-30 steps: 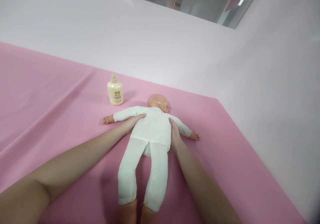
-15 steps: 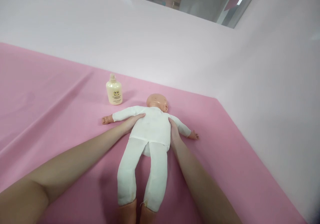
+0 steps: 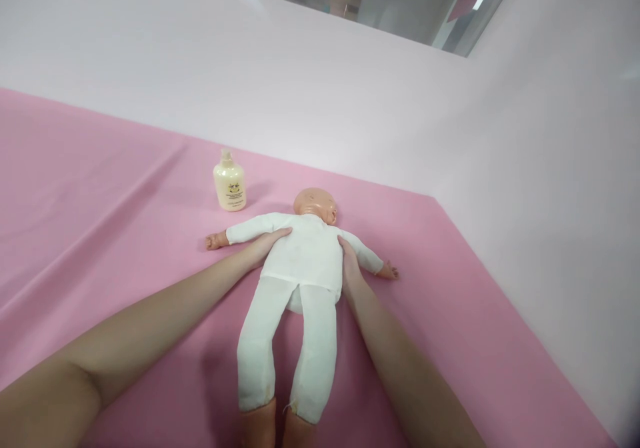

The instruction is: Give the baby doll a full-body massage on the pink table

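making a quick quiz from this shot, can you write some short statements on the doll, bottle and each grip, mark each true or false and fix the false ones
1. The left grip and right grip touch opposite sides of the doll. True.
2. The bottle stands upright on the pink cloth. True.
3. The left grip is on the bottle. False: it is at the doll's side.
4. The doll is dressed in red. False: it is dressed in white.
5. The doll's head is turned toward the picture's right. True.
6. In the picture, the bottle is right of the doll's head. False: it is to the left.
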Demonstrator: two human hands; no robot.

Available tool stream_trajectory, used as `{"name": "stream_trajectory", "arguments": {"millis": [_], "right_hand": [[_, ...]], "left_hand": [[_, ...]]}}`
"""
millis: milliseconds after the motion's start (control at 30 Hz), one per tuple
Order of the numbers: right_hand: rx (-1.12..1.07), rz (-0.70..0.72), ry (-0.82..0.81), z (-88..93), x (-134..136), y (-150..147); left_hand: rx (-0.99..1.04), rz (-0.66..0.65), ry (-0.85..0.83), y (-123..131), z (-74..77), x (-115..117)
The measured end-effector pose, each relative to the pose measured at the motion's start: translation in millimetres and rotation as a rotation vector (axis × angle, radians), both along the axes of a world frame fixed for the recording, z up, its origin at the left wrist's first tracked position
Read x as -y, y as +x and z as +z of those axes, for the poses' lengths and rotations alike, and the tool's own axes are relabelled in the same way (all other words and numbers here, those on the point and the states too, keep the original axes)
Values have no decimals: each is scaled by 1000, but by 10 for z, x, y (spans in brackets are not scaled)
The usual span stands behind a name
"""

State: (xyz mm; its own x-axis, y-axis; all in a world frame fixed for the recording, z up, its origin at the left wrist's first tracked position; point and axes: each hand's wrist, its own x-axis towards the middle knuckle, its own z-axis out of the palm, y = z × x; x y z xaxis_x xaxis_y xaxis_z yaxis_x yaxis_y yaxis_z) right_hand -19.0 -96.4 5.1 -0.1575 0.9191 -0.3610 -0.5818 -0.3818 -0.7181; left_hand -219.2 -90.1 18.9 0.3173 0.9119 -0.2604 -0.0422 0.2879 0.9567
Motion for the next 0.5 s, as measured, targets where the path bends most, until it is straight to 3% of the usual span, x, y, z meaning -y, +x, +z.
{"name": "stream_trajectory", "arguments": {"millis": [233,500], "right_hand": [[-20,20,0,-3,5,15],[14,13,9,-23,4,12]], "left_hand": [[-9,20,-22,-13,-77,-70],[-2,27,-25,-14,-57,-38]]}}
